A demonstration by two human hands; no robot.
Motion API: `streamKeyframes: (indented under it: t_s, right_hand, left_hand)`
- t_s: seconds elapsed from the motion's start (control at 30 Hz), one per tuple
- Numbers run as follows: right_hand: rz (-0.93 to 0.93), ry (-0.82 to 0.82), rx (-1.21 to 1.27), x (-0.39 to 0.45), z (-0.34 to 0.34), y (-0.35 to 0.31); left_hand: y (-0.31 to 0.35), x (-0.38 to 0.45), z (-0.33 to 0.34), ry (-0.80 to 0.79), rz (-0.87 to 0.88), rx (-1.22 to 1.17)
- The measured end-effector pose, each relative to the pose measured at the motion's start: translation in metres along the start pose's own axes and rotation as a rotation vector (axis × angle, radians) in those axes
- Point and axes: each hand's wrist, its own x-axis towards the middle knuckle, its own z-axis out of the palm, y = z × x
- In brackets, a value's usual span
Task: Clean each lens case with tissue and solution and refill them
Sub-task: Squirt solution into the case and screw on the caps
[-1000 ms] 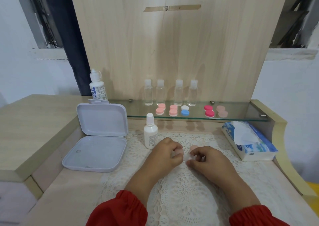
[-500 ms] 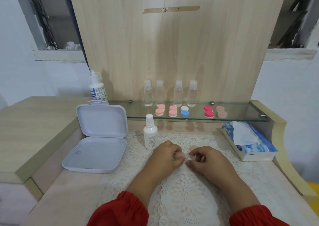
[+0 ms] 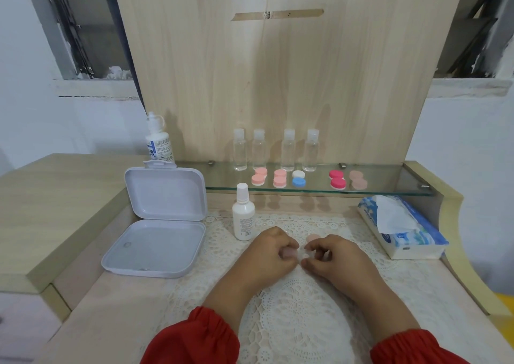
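My left hand (image 3: 274,249) and my right hand (image 3: 331,255) meet over the lace mat (image 3: 300,308), both curled round a small lens case (image 3: 301,255) pinched between their fingertips; most of it is hidden. A beige cap (image 3: 314,237) lies on the mat just beyond my fingers. The white solution bottle (image 3: 243,213) stands upright left of my hands. A tissue pack (image 3: 400,227) lies at the right with a sheet sticking out. Several coloured lens cases (image 3: 279,178) sit on the glass shelf (image 3: 389,180).
An open white plastic box (image 3: 158,224) rests at the left, its lid leaning up. A larger solution bottle (image 3: 158,141) stands behind it. Several clear small bottles (image 3: 288,151) line the shelf against the wooden back panel. A raised wooden ledge (image 3: 50,205) borders the left side.
My hands stay together at the mat's far middle with only slight finger movement on the small case. The camera has tilted a little.
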Motion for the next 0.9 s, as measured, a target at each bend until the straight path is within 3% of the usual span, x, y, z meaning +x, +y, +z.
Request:
streamKeyframes:
  t_s: [0.67,0.9]
  right_hand:
    - [-0.004,-0.008,-0.036,0.0002,-0.0002,-0.0004]
    - [-0.006,0.008,-0.003,0.0000,0.0006,0.0012]
  left_hand:
    - [0.0031,-0.0034,-0.0014,-0.004,-0.068,-0.143]
    - [0.0017,0.0013,-0.0018,0.039,-0.081,0.078]
